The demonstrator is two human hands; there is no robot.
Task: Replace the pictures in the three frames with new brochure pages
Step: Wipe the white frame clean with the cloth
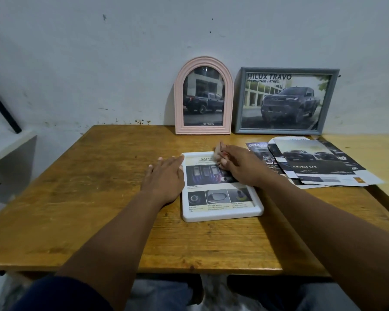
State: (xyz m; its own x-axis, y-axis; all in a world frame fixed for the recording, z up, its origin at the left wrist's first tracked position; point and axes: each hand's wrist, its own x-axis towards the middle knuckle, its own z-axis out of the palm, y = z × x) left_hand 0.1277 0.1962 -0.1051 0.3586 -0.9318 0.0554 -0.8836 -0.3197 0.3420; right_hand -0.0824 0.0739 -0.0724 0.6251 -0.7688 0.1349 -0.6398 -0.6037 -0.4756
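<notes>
A white frame (220, 215) lies flat on the wooden table (88, 198), face up, with a safety brochure page in it. My left hand (164, 176) lies flat with spread fingers on the table, touching the frame's left edge. My right hand (238, 164) rests over the frame's upper right part, fingers curled on a small pinkish object (218, 151) that is blurred. A pink arched frame (203, 95) and a grey rectangular frame (285, 101) stand against the wall, each showing a pickup truck picture.
Loose brochure pages (319, 162) lie fanned out on the table to the right of the white frame. A lighter tabletop (368, 149) adjoins on the right. A white shelf (9, 151) stands to the left. The wall is right behind the standing frames.
</notes>
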